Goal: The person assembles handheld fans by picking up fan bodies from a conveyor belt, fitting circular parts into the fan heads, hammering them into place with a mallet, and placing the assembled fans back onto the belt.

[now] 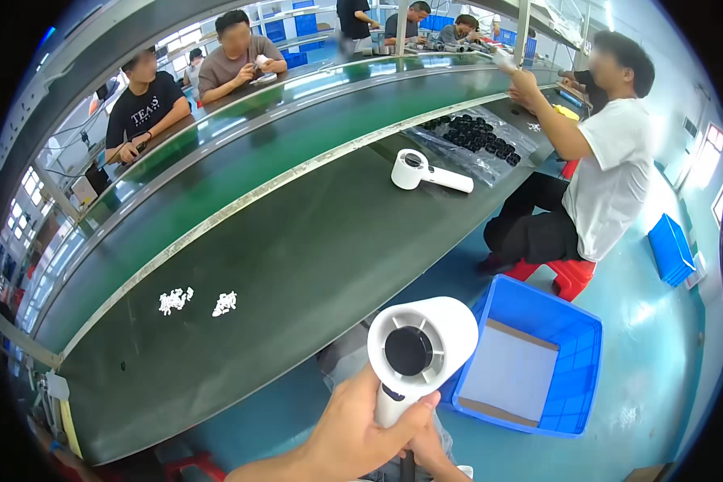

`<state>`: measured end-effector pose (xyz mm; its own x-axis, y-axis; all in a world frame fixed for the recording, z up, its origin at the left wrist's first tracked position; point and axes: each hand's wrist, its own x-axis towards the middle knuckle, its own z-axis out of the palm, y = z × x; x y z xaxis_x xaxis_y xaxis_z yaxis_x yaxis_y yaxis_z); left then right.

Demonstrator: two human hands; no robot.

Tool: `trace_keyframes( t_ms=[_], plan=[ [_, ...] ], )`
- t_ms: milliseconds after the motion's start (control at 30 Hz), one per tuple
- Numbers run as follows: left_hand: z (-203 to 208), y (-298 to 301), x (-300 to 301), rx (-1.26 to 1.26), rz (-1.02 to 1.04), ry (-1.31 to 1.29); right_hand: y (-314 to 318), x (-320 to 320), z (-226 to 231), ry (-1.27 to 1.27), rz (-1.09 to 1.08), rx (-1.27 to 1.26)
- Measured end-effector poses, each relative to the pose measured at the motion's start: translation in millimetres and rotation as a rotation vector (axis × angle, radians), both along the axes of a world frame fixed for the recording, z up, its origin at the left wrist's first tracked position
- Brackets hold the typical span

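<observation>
A white handheld fan [450, 321] with a black round hub is held up at the lower middle of the head view. My left hand [349, 430] is closed around its handle, just under the round head. Lower down, my right hand [432, 446] is closed at the bottom end of the handle, partly covered by my left hand. A short dark piece [408, 466] shows below the fingers there; its kind is unclear. Farther off, a second white handheld fan [414, 170] lies on the dark green bench [297, 249].
Two heaps of small white parts [174, 300] lie on the bench's left. Black round parts [474, 135] rest on clear plastic at the far right. A blue crate [574, 345] with a pale sheet stands right of me. A person in white [614, 161] sits beyond, on a red stool [566, 277].
</observation>
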<state>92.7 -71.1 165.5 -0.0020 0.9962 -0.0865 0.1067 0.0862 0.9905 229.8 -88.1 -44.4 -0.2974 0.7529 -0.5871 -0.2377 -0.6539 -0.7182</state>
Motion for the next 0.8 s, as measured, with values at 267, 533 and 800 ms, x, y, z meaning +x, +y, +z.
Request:
trace_keyframes(
  t_ms=[267, 533, 800],
  plan=[
    [-6.5, -0.7, -7.2, -0.031, 0.054, 0.012, 1.9, -5.6, 2.9, -0.017, 0.06, -0.006],
    [2.4, -63.2, 75.6, 0.973, -0.322, 0.475, -2.8, -9.0, 0.5, -0.058, 0.034, -0.098],
    [1.4, -65.6, 96.3, 1.075, -0.446, 0.426, -3.9, -3.7, -0.9, -0.013, 0.094, -0.045]
  ],
)
